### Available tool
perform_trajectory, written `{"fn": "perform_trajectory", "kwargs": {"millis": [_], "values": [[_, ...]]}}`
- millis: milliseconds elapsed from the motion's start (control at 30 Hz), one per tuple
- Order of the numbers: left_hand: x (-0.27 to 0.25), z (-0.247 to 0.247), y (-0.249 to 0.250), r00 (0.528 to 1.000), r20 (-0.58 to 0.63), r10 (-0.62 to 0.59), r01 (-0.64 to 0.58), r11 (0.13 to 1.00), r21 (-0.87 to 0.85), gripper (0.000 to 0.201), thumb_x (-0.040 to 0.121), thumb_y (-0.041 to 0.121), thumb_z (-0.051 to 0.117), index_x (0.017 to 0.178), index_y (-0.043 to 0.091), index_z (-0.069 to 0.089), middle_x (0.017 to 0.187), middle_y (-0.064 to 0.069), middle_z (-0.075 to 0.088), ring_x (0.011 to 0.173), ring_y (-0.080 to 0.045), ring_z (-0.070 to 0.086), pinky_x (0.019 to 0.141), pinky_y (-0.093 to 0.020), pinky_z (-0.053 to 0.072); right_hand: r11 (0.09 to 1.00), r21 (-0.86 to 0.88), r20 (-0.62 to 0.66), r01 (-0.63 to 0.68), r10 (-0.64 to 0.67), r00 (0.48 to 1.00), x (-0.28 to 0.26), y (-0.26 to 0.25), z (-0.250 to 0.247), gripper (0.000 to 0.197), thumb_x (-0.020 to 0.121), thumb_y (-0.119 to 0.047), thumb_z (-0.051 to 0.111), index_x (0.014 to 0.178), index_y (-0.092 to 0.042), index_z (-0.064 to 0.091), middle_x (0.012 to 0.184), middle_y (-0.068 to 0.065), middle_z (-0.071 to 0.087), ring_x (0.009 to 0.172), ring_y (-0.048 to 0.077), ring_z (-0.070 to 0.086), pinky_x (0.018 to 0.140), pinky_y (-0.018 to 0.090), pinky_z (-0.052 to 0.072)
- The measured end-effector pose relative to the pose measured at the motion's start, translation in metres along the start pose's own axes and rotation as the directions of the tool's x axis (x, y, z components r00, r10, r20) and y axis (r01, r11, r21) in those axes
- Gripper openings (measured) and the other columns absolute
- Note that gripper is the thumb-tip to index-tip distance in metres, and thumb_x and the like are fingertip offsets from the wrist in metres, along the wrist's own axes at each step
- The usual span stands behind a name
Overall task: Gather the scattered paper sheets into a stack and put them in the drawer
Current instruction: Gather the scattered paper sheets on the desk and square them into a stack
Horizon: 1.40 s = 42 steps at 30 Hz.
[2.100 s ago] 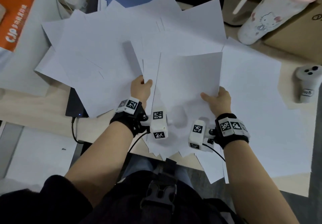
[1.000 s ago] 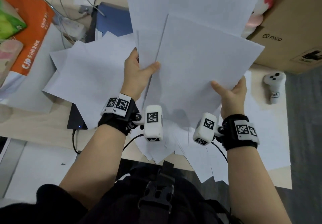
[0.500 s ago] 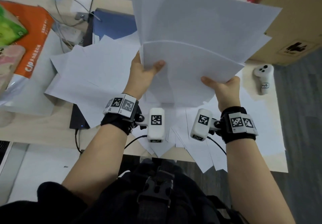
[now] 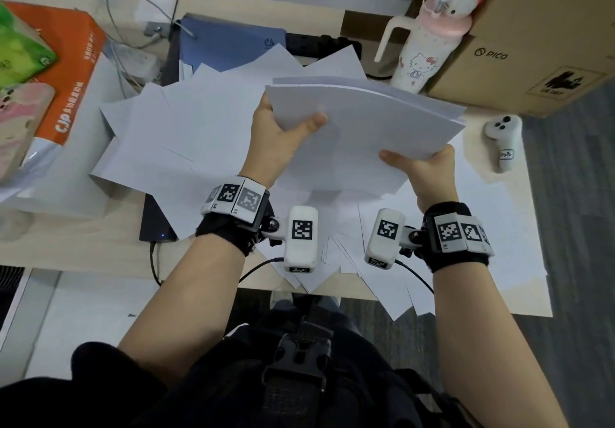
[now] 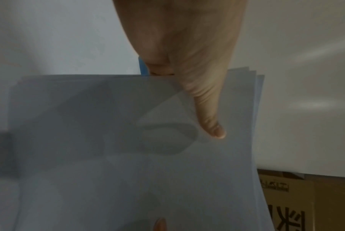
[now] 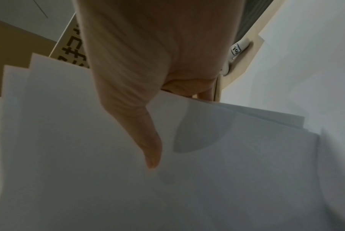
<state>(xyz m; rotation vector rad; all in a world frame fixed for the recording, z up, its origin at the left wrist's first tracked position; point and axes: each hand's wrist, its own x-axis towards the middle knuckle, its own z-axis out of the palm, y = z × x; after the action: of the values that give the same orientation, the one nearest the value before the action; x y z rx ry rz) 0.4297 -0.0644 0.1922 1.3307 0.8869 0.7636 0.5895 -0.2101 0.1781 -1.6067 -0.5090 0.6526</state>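
A stack of white paper sheets (image 4: 362,128) is held in the air above the desk, bowed slightly. My left hand (image 4: 279,135) grips its left edge, thumb on top, fingers underneath. My right hand (image 4: 422,168) grips the near right corner the same way. The left wrist view shows the stack of sheets (image 5: 128,156) with my thumb (image 5: 211,118) pressed on it; the right wrist view shows the stack (image 6: 187,179) under my thumb (image 6: 148,143). More loose sheets (image 4: 186,135) lie scattered on the desk (image 4: 83,251) below. No drawer is in view.
A Hello Kitty bottle (image 4: 429,38) and a cardboard box (image 4: 532,38) stand at the back right. A white controller (image 4: 502,141) lies at the right. An orange paper pack (image 4: 66,75) is at the left, a blue folder (image 4: 229,45) behind, a dark device (image 4: 153,221) under sheets.
Both hands lifted the gathered sheets off the desk, stood them upright, then tipped them back down; the fanned sheets are now squared into one stack.
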Motion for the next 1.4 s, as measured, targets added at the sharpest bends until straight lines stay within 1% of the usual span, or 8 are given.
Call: {"fn": "perform_trajectory", "kwargs": {"millis": [167,367,500,633,867,1067,1233,1400], "values": [[-0.001,0.002,0.010,0.999,0.016,0.035,-0.035,0.999,0.008,0.039,0.079,0.009,0.073,0.114,0.002,0.057,0.096,0.005,0.066,0.084,-0.001,0.066,0.077,-0.019,0.054,0.998,0.015,-0.036,0.059,-0.058,0.998,-0.002,-0.006,0.000,0.027,0.071,0.008,0.074,0.076,-0.018,0.067,0.067,-0.019,0.070,0.067,0.000,0.064,0.070,0.020,0.050],[0.004,-0.005,0.018,0.993,-0.034,0.116,-0.117,0.993,-0.030,0.055,0.073,0.011,0.078,0.117,0.007,0.047,0.114,-0.010,0.062,0.104,-0.019,0.062,0.085,-0.028,0.055,0.996,0.040,0.010,0.076,-0.077,0.997,0.003,-0.013,-0.005,0.026,0.070,0.009,0.074,0.078,-0.015,0.068,0.071,-0.015,0.072,0.071,0.004,0.066,0.071,0.021,0.052],[0.000,-0.012,0.000,0.999,-0.024,0.026,-0.026,0.999,-0.024,0.047,0.076,0.011,0.076,0.112,0.014,0.046,0.107,0.001,0.063,0.094,-0.001,0.063,0.082,-0.021,0.053,1.000,0.001,0.114,-0.031,0.031,0.993,0.003,-0.004,-0.014,0.039,0.061,0.006,0.079,0.088,-0.019,0.067,0.088,-0.007,0.072,0.083,0.007,0.068,0.078,0.025,0.054],[-0.002,-0.002,-0.004,1.000,0.007,-0.012,0.012,1.000,0.020,0.030,0.084,0.015,0.068,0.111,0.011,0.055,0.098,0.010,0.065,0.082,0.009,0.064,0.078,-0.014,0.051,0.999,0.049,0.082,-0.002,-0.002,0.997,0.001,-0.006,-0.001,0.040,0.064,0.008,0.077,0.085,-0.024,0.067,0.084,-0.011,0.072,0.083,0.008,0.067,0.081,0.033,0.055],[-0.003,-0.003,0.002,0.997,-0.041,0.066,-0.068,0.997,-0.028,0.025,0.085,0.012,0.067,0.103,0.019,0.051,0.100,0.006,0.063,0.086,0.005,0.063,0.075,-0.015,0.050,0.992,0.120,0.041,0.040,-0.046,0.998,0.001,-0.013,0.001,0.027,0.066,0.006,0.075,0.081,-0.016,0.069,0.077,-0.010,0.073,0.078,0.011,0.067,0.075,0.025,0.053],[-0.010,-0.009,-0.020,0.999,0.013,-0.037,0.037,0.999,0.001,0.043,0.079,0.008,0.072,0.113,0.018,0.047,0.106,0.010,0.061,0.092,0.009,0.062,0.088,-0.017,0.050,0.996,0.033,0.107,-0.081,0.077,0.991,-0.001,0.005,-0.004,0.028,0.069,0.011,0.073,0.085,-0.013,0.069,0.077,-0.012,0.074,0.079,0.008,0.069,0.075,0.020,0.051],[-0.008,-0.007,-0.013,1.000,-0.003,-0.005,0.005,1.000,-0.003,0.035,0.082,0.005,0.069,0.111,0.013,0.052,0.101,0.009,0.064,0.085,0.009,0.063,0.077,-0.012,0.049,0.996,0.083,0.071,-0.020,0.014,0.997,-0.001,0.000,0.005,0.029,0.071,0.011,0.072,0.086,-0.014,0.068,0.077,-0.014,0.073,0.079,0.004,0.068,0.074,0.018,0.051],[-0.007,-0.011,-0.018,1.000,-0.016,0.001,-0.001,1.000,-0.019,0.044,0.074,0.011,0.076,0.103,0.023,0.045,0.106,0.006,0.061,0.094,0.002,0.062,0.089,-0.022,0.050,0.995,0.090,0.065,-0.045,0.039,0.997,0.000,0.006,0.000,0.027,0.071,0.012,0.071,0.085,-0.011,0.068,0.076,-0.012,0.074,0.077,0.007,0.069,0.074,0.019,0.051]]}}
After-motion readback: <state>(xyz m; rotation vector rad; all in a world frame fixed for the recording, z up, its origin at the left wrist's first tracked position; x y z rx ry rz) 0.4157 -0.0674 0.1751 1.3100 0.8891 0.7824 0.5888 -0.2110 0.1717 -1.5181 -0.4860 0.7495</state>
